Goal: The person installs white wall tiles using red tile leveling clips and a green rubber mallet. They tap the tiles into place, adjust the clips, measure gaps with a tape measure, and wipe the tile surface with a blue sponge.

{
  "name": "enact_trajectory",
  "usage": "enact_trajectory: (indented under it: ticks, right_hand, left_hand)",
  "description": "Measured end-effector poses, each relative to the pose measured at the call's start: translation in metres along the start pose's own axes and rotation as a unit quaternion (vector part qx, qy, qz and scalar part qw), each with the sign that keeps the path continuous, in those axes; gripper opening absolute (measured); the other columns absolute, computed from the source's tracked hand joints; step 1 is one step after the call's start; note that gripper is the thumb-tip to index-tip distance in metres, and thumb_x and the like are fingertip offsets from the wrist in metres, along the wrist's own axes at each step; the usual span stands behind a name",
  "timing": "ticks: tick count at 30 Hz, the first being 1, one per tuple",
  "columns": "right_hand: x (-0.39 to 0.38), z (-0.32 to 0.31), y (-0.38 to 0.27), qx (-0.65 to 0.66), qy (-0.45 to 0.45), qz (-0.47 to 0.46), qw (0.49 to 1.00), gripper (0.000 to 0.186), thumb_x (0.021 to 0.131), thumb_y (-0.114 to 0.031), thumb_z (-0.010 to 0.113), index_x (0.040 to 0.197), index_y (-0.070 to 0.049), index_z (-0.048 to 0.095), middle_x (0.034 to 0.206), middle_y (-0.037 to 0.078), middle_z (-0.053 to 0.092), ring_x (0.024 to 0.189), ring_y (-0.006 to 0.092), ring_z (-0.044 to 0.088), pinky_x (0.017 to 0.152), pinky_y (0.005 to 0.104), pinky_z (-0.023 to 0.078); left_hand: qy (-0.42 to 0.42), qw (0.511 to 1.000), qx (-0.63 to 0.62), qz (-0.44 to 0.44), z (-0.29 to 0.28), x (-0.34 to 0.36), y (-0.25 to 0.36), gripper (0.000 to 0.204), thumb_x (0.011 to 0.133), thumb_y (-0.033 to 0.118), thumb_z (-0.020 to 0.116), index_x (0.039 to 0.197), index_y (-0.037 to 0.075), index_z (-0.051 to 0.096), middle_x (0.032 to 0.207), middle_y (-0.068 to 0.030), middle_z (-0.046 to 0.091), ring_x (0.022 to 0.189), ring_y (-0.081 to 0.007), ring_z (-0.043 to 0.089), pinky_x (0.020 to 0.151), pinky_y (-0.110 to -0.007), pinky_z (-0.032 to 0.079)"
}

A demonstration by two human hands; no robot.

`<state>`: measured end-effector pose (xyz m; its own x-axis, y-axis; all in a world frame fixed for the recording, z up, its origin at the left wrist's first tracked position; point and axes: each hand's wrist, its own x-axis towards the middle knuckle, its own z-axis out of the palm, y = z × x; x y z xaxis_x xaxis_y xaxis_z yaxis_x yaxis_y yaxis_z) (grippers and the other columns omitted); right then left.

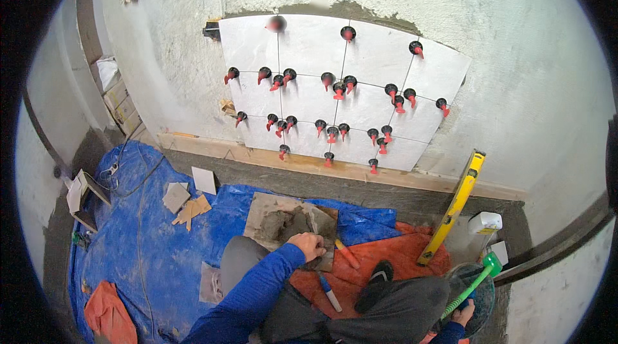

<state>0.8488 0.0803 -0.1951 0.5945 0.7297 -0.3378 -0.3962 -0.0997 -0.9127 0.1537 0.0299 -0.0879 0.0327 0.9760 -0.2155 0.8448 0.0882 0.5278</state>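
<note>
My left hand [308,247] is closed at the near edge of a mortar-smeared square board [259,215]. Whatever its fingers hold, if anything, is hidden. Grey mortar [282,223] lies heaped on the board, just beyond the hand. At the lower right, my right hand [463,313] is curled at a clear bucket [490,308]. A blue thing shows at its fingers, too little to name. Beside that hand a green-handled brush [465,292] leans across the bucket. An orange-handled tool [347,254] and a blue-and-white tool [330,292] lie near my left hand.
Large white tiles [309,47] with several red-and-black levelling clips cover the wall ahead, above a wooden batten [212,146]. A yellow spirit level [452,207] leans at the right near a white jug [485,223]. Blue tarp [129,228] and orange sheet [412,250] cover the floor; tile offcuts [176,198] lie left.
</note>
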Motion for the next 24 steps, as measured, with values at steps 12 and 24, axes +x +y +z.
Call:
enact_trajectory:
  ticks: [12, 24]
  right_hand:
    - [0.008, 0.014, 0.011, -0.068, 0.006, 0.024, 0.997, 0.042, 0.093, -0.017, 0.062, 0.132, -0.005, 0.063, 0.111, 0.01, 0.065, 0.089, 0.0241, 0.065, 0.07, 0.0379, 0.054]
    - [-0.016, 0.027, 0.006, -0.099, 0.077, -0.062, 0.99, 0.04, 0.098, -0.042, 0.069, 0.104, -0.003, 0.068, 0.084, 0.007, 0.066, 0.063, 0.0184, 0.059, 0.058, 0.0376, 0.049]
  left_hand:
    - [-0.014, 0.999, 0.019, -0.023, -0.004, 0.003, -0.009, 0.036, 0.092, 0.045, 0.069, 0.108, 0.013, 0.074, 0.103, -0.0185, 0.075, 0.102, -0.0398, 0.07, 0.089, -0.051, 0.055]
    - [-0.008, 0.999, 0.032, -0.002, -0.004, 0.004, -0.013, 0.04, 0.092, 0.047, 0.068, 0.107, 0.01, 0.074, 0.102, -0.0203, 0.074, 0.099, -0.0414, 0.07, 0.087, -0.051, 0.055]
